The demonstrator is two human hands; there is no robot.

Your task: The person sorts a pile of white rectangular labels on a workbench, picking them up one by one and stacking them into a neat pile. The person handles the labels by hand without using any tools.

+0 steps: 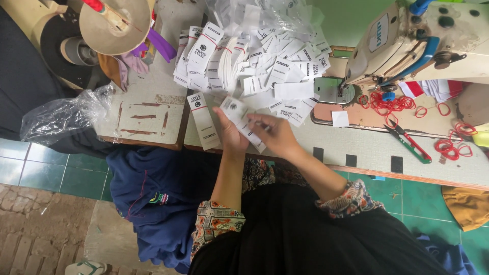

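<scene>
A small stack of labels [242,122] is gripped by both the left hand [230,136] and right hand [277,135] at frame centre; a bundled stack [204,121] is laid beside, while a large loose heap [265,56] above remains unsorted.

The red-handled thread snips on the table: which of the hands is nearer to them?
Right. The right hand is on the label strip, on the side toward the snips, well apart from them. The left hand is farther away.

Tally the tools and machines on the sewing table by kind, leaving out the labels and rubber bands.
Sewing machine: 1
Thread snips, red and green handles: 1
Thread cone: 1
Total: 3
</scene>
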